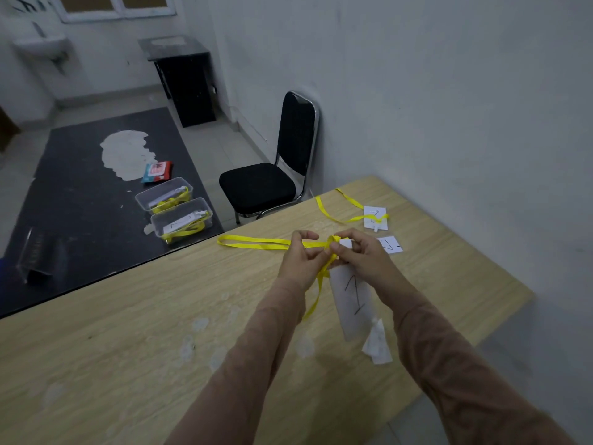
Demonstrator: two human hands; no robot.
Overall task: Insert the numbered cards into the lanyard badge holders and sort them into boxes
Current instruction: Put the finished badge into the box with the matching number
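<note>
A clear badge holder (353, 298) with a numbered card inside hangs from a yellow lanyard (256, 241) above the wooden table (128, 332). My left hand (300, 260) pinches the yellow strap just left of the holder's top. My right hand (359, 253) pinches the strap's bunched end at the holder's clip. The strap's long loop trails left across the table. A second yellow lanyard with a badge holder (375, 217) lies farther back, and a loose numbered card (390, 245) lies beside my right hand. Two clear plastic boxes (181, 221) (164, 194) hold finished lanyards on the dark table.
A crumpled scrap of white plastic or paper (378, 345) lies on the table below the holder. A black chair (272, 175) stands against the wall behind the table. The dark table (80, 203) on the left also carries a red-and-blue packet (157, 171).
</note>
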